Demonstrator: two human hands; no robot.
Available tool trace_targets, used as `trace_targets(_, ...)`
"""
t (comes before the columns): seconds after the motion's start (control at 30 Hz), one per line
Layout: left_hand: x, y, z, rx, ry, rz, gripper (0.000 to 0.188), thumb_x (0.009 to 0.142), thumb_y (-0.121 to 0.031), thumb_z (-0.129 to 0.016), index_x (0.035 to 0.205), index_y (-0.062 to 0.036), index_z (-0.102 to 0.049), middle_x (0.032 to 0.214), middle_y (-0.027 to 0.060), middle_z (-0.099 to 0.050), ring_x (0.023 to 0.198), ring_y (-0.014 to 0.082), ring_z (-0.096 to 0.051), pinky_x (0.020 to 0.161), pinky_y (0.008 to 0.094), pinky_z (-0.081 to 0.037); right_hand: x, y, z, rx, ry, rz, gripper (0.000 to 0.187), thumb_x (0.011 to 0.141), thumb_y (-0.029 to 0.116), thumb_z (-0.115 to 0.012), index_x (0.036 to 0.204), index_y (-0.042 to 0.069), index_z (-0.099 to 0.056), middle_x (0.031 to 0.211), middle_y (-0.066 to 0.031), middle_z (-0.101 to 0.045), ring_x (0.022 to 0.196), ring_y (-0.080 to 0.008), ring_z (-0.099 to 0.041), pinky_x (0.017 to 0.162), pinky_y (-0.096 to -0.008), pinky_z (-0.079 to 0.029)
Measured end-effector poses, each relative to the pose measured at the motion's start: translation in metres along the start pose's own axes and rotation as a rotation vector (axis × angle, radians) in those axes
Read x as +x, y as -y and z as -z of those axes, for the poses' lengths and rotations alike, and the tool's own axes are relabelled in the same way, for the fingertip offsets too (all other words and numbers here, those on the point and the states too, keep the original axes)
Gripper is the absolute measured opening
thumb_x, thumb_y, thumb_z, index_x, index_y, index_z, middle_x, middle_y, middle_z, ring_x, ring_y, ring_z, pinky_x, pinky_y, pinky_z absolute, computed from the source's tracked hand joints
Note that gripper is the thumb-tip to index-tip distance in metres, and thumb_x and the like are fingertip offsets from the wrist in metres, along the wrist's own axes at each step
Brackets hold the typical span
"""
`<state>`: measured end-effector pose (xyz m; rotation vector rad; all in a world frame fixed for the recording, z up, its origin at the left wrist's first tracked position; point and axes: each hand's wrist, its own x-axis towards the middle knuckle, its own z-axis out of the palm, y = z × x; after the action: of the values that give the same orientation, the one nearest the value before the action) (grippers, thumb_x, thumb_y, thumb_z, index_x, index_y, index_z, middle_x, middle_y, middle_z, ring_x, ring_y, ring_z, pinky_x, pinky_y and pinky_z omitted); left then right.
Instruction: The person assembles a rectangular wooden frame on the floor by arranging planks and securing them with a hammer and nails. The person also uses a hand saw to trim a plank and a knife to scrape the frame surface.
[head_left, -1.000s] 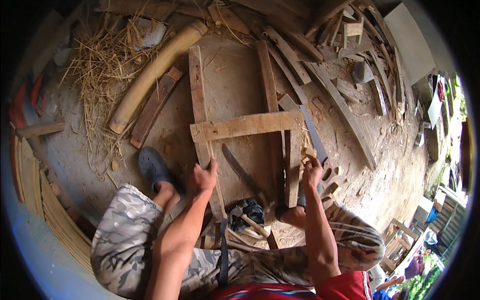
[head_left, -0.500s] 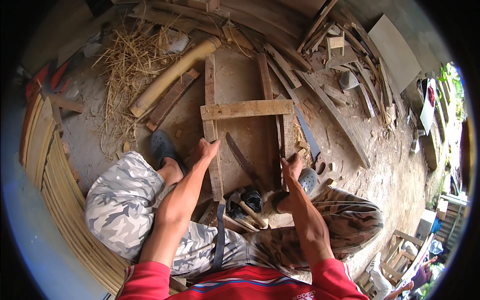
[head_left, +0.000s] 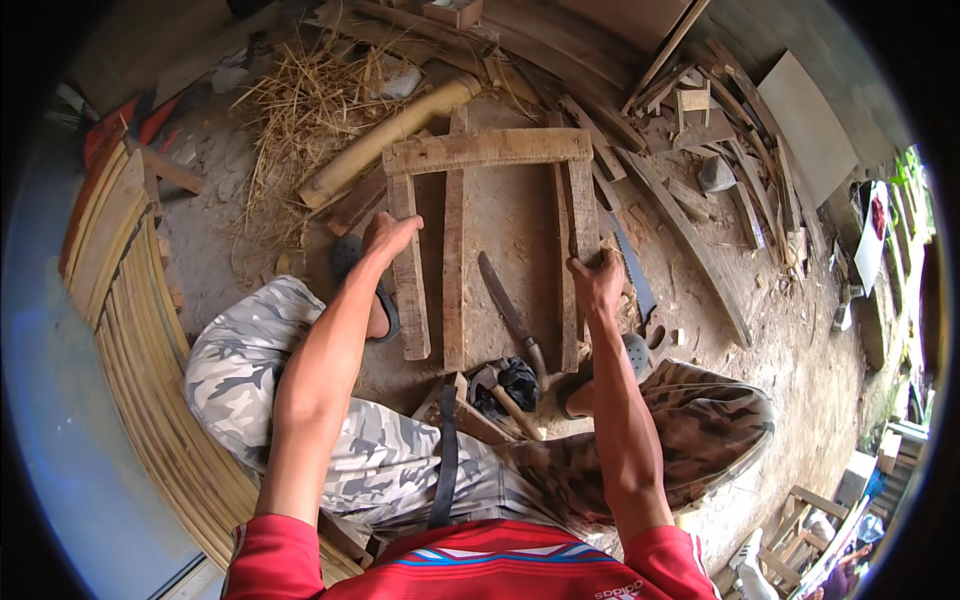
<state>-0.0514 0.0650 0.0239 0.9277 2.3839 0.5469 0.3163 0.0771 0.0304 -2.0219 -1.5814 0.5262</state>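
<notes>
A U-shaped wooden frame, with a crosspiece (head_left: 490,149) across the far end of two legs, is held in both my hands. My left hand (head_left: 388,240) is closed around its left leg (head_left: 410,300); my right hand (head_left: 600,280) grips the right leg (head_left: 581,205). Underneath, a rough board (head_left: 454,270) and a second board (head_left: 568,320) lie lengthwise, the second partly hidden by the right leg. Between them is a machete (head_left: 508,305) with its handle toward me. A handsaw (head_left: 637,280) lies just right of my right hand.
A hammer (head_left: 515,408) rests by a black plastic bag (head_left: 517,380) between my legs. Beyond are a bamboo pole (head_left: 390,140) and straw (head_left: 300,110). A long plank (head_left: 690,250) and scrap wood lie right; curved strips (head_left: 150,340) stack left. A person's leg shows at lower right.
Both hands have moved the frame away from me and up, and its left leg now stands apart from the board beneath. The view has shifted slightly, and the machete's handle now shows.
</notes>
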Motion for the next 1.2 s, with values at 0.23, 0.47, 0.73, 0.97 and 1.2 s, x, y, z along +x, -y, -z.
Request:
trace_targets(0.23,-0.03,-0.003,0.009,0.04,0.247,0.073,0.068,0.069,-0.043,-0.071,0.11,0.0102,-0.062,0.112,0.0291,-0.064,0.103,0.0372,-0.064,0.088,0.0434,-0.049,-0.029,-0.022,-0.008,0.002,0.234,-0.153,0.068,0.07,0.034,-0.077,0.122,-0.006,-0.057,0.119,-0.0258,-0.06,0.112,-0.0398,-0.057,0.098,-0.0443,-0.045)
trace_targets(0.47,-0.036,0.0,-0.038,0.07,0.269,0.032,0.077,0.07,-0.042,-0.072,0.123,0.0111,-0.055,0.123,0.0308,-0.059,0.114,0.0384,-0.058,0.095,0.0426,-0.046,-0.046,-0.074,-0.016,0.004,0.025,-0.062,0.065,0.067,0.036,-0.078,0.113,-0.006,-0.062,0.1,-0.0246,-0.065,0.095,-0.0391,-0.063,0.088,-0.0431,-0.049)
trace_targets(0.73,-0.03,0.025,-0.059,0.192,0.389,0.077,0.076,0.078,-0.046,-0.067,0.129,0.0068,-0.051,0.137,0.0263,-0.052,0.124,0.0372,-0.053,0.101,0.0435,-0.044,-0.06,-0.092,-0.018,0.035,0.171,-0.091,0.064,0.07,0.028,-0.076,0.121,-0.005,-0.056,0.113,-0.0238,-0.058,0.105,-0.0409,-0.057,0.092,-0.045,-0.047)
trace_targets(0.97,-0.037,0.052,-0.071,0.134,0.362,0.179,0.08,0.076,-0.04,-0.072,0.133,0.0088,-0.045,0.135,0.0274,-0.05,0.125,0.0371,-0.051,0.1,0.0443,-0.043,-0.062,-0.094,-0.024,0.05,0.26,-0.083,0.063,0.07,0.033,-0.079,0.116,-0.003,-0.056,0.115,-0.0236,-0.057,0.108,-0.0409,-0.056,0.092,-0.0454,-0.046)
trace_targets(1.2,-0.032,0.056,-0.078,0.12,0.35,0.159,0.087,0.078,-0.042,-0.073,0.139,0.0081,-0.038,0.141,0.0264,-0.044,0.13,0.0366,-0.045,0.105,0.0451,-0.038,-0.057,-0.109,-0.01,0.155,0.419,-0.175,0.073,0.076,0.056,-0.073,0.114,-0.005,-0.061,0.11,-0.0262,-0.064,0.104,-0.0382,-0.062,0.088,-0.0426,-0.048)
